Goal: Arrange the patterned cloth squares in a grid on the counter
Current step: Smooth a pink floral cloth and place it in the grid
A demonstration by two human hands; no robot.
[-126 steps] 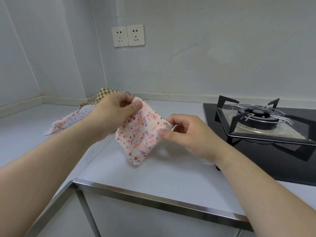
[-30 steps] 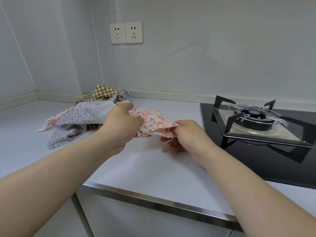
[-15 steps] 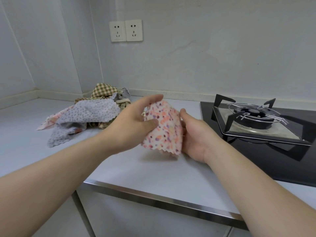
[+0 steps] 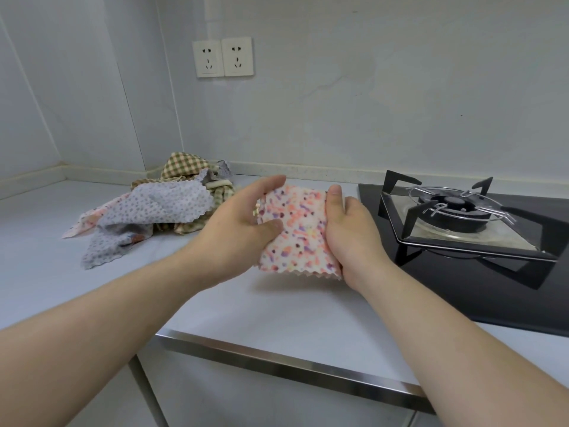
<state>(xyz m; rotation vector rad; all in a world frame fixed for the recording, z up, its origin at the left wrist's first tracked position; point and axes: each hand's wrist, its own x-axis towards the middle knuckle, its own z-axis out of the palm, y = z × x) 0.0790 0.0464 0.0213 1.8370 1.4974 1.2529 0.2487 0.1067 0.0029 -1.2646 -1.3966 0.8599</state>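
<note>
The scene is lit evenly by soft, cool, diffuse light; no lamp is seen. A faint, blurred shadow is cast on the counter [image 4: 277,312] at 6 o'clock of the cloth square [image 4: 295,232]. Dim reflections are carried by the glossy black hob [image 4: 446,291] at 3 o'clock. Wall lines at 9 o'clock are bowed by wide-angle distortion, and forearms at 5 and 7 o'clock are stretched. Focus is kept throughout.
</note>
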